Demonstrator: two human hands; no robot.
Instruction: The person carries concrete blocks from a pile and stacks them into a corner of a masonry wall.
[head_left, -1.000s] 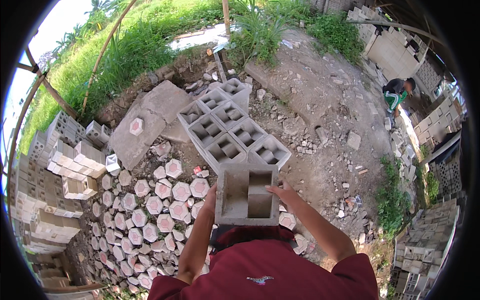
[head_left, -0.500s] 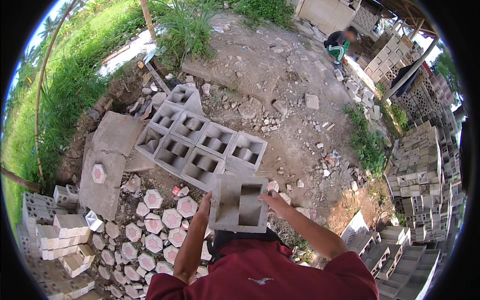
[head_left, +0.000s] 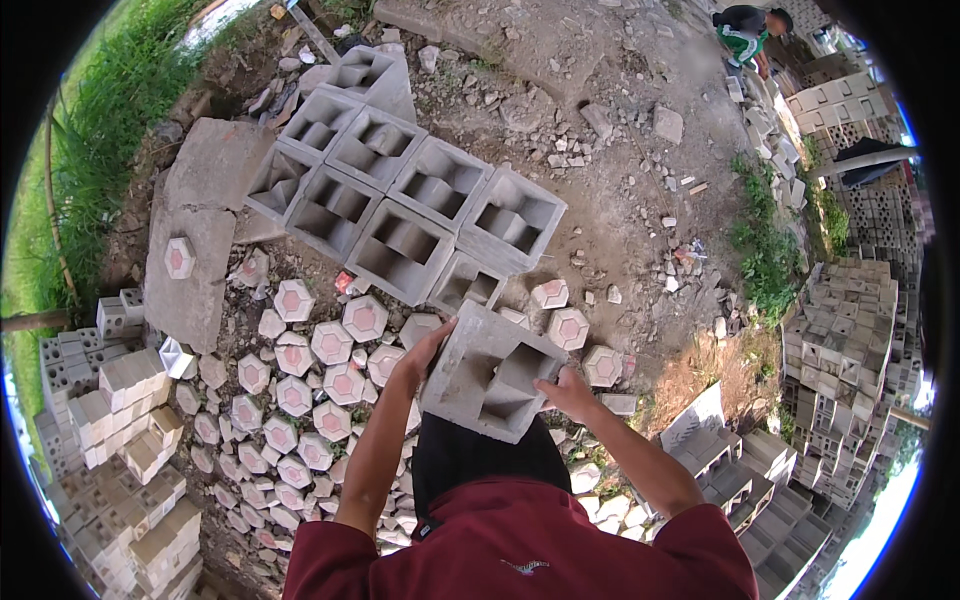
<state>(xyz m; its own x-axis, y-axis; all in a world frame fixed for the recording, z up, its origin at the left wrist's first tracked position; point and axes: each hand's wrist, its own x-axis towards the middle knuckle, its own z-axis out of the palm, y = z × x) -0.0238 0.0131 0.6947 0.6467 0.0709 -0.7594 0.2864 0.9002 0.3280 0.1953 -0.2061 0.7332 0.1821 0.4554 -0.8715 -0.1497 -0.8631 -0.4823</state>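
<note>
Between my two hands I hold a grey concrete block (head_left: 462, 372) in front of my body, its hollow side facing up and its outline turned at a slant. My left hand (head_left: 427, 350) grips the block's left edge. At the opposite side, my right hand (head_left: 568, 396) clasps the rim with the thumb over the edge. Just beyond stands a cluster of similar hollow concrete blocks (head_left: 402, 240), set side by side on the ground. The nearest of them, a smaller-looking block (head_left: 466, 281), is partly hidden behind the held one.
Hexagonal pavers (head_left: 332, 342) with reddish centres and loose stones cover the ground at left. A cracked concrete slab (head_left: 190, 290) lies beyond them. Block stacks rise at left (head_left: 135, 380) and right (head_left: 840, 330). Another person (head_left: 745, 35) crouches at the far right.
The held block has tilted and turned clockwise, still in both hands. My view has tipped downward, so the block cluster sits higher and the near small block now shows.
</note>
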